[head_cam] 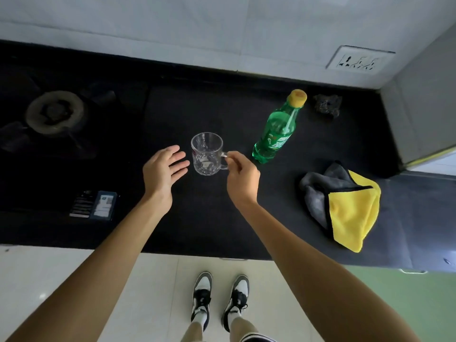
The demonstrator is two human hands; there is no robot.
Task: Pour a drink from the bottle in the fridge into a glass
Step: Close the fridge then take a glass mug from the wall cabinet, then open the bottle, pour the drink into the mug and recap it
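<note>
Through the head camera I take the glass (206, 154) as my landmark; it stands upright on the black surface (197, 218). My right hand (243, 178) is just to the right of the glass, with its fingers curled. Its thumb and forefinger pinch the upper part of the handle (225, 166), which points to the right. My left hand (164, 170) is just to the left of the glass, the fingers straight and a little spread, the palm turned toward it. I see a small gap between this hand and the glass wall, so it holds nothing. The glass looks empty, and I see the dark surface through it. Behind the glass and to its right stands the bottle (275, 130), near it but apart, with a yellow cap (298, 97) on top. How much drink is inside, I cannot tell through the green plastic. The glass is clear and has the shape of a mug, with a cut pattern in the lower wall and a thick bottom. The bottle is green and transparent, with a label around its lower body. Well to the right of the glass lies a crumpled cloth (352, 213), yellow on one side and grey on the other. Far to the left of the glass is a round burner (55, 113).
</note>
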